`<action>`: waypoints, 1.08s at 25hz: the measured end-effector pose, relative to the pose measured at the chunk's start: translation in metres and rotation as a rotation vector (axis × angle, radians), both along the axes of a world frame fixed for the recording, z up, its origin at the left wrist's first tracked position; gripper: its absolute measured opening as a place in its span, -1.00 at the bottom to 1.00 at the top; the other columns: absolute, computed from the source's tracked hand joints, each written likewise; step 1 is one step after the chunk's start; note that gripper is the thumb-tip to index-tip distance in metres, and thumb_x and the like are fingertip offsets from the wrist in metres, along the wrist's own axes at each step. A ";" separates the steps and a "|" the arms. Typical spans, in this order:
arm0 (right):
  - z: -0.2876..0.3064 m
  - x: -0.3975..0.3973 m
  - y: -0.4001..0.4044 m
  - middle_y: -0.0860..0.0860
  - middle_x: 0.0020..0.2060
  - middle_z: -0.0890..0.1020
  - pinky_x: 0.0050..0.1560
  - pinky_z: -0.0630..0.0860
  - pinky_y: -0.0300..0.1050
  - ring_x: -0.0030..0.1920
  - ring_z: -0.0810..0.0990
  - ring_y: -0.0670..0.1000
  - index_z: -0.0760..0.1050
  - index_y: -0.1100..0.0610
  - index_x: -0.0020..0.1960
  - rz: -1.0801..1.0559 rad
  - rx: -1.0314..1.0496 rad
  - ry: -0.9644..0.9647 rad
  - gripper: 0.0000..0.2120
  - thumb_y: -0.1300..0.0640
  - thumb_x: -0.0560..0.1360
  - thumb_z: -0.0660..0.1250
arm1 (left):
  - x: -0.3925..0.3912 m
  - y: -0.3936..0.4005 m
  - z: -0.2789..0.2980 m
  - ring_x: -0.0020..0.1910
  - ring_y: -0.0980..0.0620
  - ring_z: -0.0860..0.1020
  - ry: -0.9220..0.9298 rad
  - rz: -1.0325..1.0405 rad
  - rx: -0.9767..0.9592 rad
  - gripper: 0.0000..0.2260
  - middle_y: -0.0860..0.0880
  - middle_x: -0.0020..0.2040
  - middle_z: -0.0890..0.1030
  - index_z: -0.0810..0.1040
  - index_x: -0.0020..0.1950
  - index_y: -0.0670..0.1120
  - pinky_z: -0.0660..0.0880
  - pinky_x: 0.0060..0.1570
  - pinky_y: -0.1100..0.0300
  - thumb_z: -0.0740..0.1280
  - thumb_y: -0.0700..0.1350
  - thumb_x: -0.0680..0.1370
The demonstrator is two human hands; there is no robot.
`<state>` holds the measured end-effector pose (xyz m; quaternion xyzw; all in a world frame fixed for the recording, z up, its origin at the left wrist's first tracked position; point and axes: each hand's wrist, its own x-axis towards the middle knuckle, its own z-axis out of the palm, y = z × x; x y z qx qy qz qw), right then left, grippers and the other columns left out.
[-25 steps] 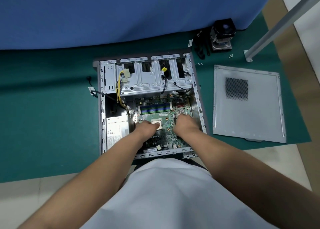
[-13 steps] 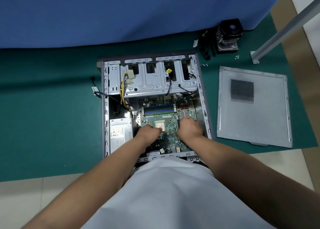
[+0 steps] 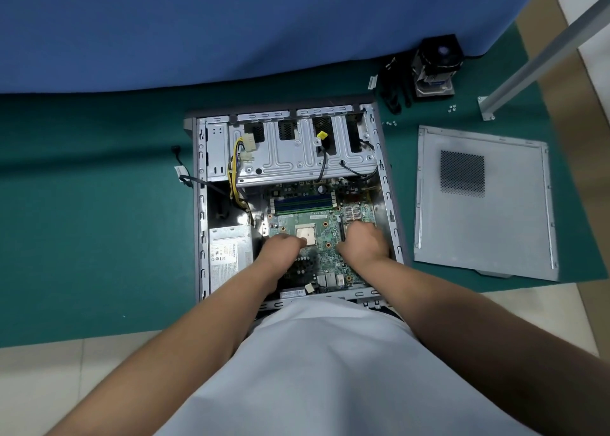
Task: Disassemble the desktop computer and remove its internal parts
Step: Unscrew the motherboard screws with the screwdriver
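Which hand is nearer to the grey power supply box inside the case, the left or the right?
Left. The left hand rests on the motherboard right beside the power supply. The right hand is at the far side of the board, near the opposite case wall.

One cam only, head-worn, wide-angle, looking fwd and steeply down over the person's white shirt point(image 3: 317, 369). The open computer case point(image 3: 201, 204) on the green mat point(image 3: 82, 221) is at arm's reach, center-frame.
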<state>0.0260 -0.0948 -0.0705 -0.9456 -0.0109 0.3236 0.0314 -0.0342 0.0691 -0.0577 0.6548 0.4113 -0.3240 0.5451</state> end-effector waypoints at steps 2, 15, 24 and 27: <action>-0.001 0.001 0.001 0.09 -0.23 0.62 -0.18 0.64 -0.05 -0.18 0.65 0.14 0.42 0.12 -0.29 -0.019 0.010 -0.002 -0.71 0.11 0.54 0.43 | 0.000 0.000 0.000 0.39 -0.15 0.44 0.002 0.013 0.005 -0.61 -0.10 0.46 0.48 0.49 0.44 -0.07 0.35 0.32 0.01 0.32 -0.02 0.63; 0.004 -0.001 0.000 0.10 -0.20 0.57 -0.18 0.61 -0.06 -0.19 0.61 0.14 0.48 0.15 -0.22 0.021 0.059 -0.042 -0.81 0.24 0.58 0.33 | 0.003 0.000 0.011 0.45 -0.09 0.41 -0.145 0.041 -0.030 -0.71 -0.08 0.54 0.39 0.57 0.35 0.05 0.28 0.49 0.02 0.37 -0.08 0.62; 0.002 -0.012 0.003 0.03 0.20 0.46 0.24 0.53 0.05 0.21 0.48 0.08 0.49 0.02 0.35 0.656 0.173 0.286 -0.55 0.07 0.48 0.47 | -0.018 0.058 0.052 0.40 0.10 0.44 -0.844 -0.649 0.645 -0.73 0.03 0.35 0.57 0.61 0.30 -0.01 0.33 0.49 0.02 0.32 -0.16 0.61; 0.003 -0.010 0.016 0.07 0.12 0.50 0.16 0.59 0.06 0.14 0.52 0.10 0.51 0.12 0.24 0.898 0.040 0.217 -0.60 0.04 0.47 0.50 | -0.028 0.088 0.044 0.52 -0.06 0.35 -0.724 -0.816 0.900 -0.67 -0.01 0.42 0.53 0.56 0.39 -0.02 0.21 0.54 -0.09 0.22 -0.02 0.66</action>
